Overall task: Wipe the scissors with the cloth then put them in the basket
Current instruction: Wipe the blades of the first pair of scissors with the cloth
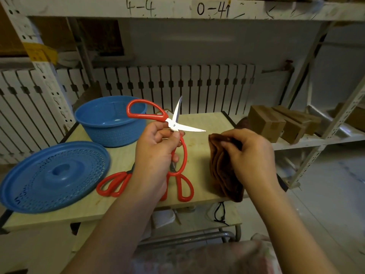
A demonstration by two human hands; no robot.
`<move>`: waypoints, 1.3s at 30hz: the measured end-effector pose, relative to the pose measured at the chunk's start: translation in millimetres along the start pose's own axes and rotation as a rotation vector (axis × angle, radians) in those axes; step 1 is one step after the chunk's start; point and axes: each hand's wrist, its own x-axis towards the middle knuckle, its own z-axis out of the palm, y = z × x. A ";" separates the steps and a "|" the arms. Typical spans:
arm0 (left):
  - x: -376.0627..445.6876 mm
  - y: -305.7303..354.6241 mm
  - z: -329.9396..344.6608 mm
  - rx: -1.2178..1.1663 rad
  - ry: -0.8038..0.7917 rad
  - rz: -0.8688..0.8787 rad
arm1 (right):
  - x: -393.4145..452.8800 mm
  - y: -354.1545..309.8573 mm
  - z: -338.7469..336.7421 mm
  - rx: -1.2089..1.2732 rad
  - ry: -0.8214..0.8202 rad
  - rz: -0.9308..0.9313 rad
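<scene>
Left hand (156,153) grips the red-handled scissors (173,125) near the pivot, blades splayed wide above the table, likely so each edge can be wiped. Right hand (250,155) pinches the folded brown cloth (221,171) just beside them. Blue basket (110,121) waits behind.

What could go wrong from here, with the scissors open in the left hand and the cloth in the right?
1. The scissors are spread wide, with bare blades pointing towards the right hand. Wiping with the cloth could nick a finger.
2. The left hand grips only the lower handle near the pivot; wiping pressure may swing the free handle or blade.
3. Other scissors lie under the left hand; a drop could hit them instead of the basket.
</scene>
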 end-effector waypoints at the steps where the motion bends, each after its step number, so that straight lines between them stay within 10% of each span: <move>1: 0.4 0.0 0.9 -0.003 0.002 0.004 | -0.2 -2.0 -2.1 -0.020 0.028 -0.021; 8: -1.1 0.1 9.2 -0.014 -0.002 0.015 | -14.1 -10.3 -0.1 0.275 -0.230 0.097; 23: -26.3 -23.8 21.1 -0.088 0.062 0.012 | -41.8 -34.7 35.5 0.882 0.136 0.438; 39: -33.0 -30.6 28.6 -0.122 0.119 0.084 | -42.2 -41.5 40.0 0.671 0.275 0.274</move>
